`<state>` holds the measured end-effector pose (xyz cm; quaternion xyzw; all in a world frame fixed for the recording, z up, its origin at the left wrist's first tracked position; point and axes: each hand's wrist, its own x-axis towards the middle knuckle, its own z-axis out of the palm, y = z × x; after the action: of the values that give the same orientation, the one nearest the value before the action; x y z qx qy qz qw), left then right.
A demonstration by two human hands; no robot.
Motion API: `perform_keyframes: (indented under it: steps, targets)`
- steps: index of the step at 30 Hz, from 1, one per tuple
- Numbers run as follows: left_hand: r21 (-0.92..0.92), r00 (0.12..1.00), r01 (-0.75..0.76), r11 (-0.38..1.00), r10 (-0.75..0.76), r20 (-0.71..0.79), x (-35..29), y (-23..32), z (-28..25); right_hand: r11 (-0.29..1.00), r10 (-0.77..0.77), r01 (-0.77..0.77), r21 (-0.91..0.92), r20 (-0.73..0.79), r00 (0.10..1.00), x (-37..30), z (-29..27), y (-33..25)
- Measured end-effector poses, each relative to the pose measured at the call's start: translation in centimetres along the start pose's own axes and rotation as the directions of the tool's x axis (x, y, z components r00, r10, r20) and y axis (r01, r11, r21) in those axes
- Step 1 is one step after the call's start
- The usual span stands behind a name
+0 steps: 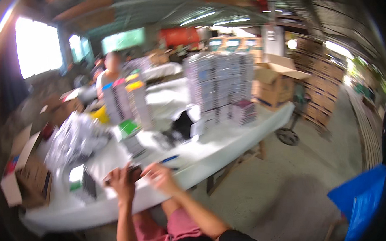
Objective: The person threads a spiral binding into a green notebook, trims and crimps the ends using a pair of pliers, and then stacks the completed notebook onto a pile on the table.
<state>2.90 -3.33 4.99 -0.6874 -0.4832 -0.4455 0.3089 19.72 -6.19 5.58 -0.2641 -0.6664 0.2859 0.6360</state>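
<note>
My left hand point(121, 180), above the table's near edge, is closed around a small dark brown object point(134, 173), whose kind is blurred. Close on its right is my right hand point(160, 177), its fingers bent together toward that object; motion blur hides whether they hold anything. A blue pen point(170, 159) lies on the white-covered table point(204, 158) just beyond my right hand. Farther off is a stack with a green top point(129, 127). To the left of my left hand stands a small pack with white and green on it point(81, 184).
A clear plastic bag point(77, 137) and an open cardboard box point(35, 172) are at left. Tall wrapped stacks point(221, 84) and another open carton point(272, 85) stand on the table's far right. A person point(109, 73) is across the table. Blue sheeting point(360, 201) is at right.
</note>
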Motion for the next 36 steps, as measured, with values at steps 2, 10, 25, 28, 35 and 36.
perform_keyframes:
  steps: [2, 10, 25, 28, 35, 36]
  targets:
    - [-0.032, 0.999, -0.005, 0.999, 0.007, 0.046, -2.2, 0.4, 0.5, 0.945, 0.324, -0.318, 0.081, -0.081, 0.943, 1.4, -2.8, 3.4]
    - [-0.074, 0.988, -0.037, 0.997, 0.048, 0.148, -8.1, -3.7, 3.4, 0.745, 0.212, -0.224, -0.628, -0.095, 0.973, 8.6, -5.2, 10.5]
    - [-0.145, 0.964, 0.247, 0.958, -0.228, 0.138, -7.3, -2.4, 5.7, 0.163, 0.543, 0.006, -0.987, 0.095, 0.834, 16.0, -4.5, 28.0]
    - [-0.03, 0.957, 0.229, 0.973, -0.22, 0.19, -5.3, -2.8, 4.6, 0.241, 0.504, -0.169, -0.956, -0.026, 0.863, 17.1, -3.9, 21.3]
    - [-0.011, 0.95, 0.279, 0.96, -0.274, 0.15, -5.6, -3.1, 5.0, 0.812, 0.534, -0.41, -0.415, 0.246, 0.809, 11.4, -2.6, 8.4]
    - [-0.01, 0.945, 0.295, 0.955, -0.29, 0.154, -5.9, -3.1, 4.9, 0.806, 0.591, -0.537, -0.247, 0.32, 0.74, 9.3, -1.7, 7.7]
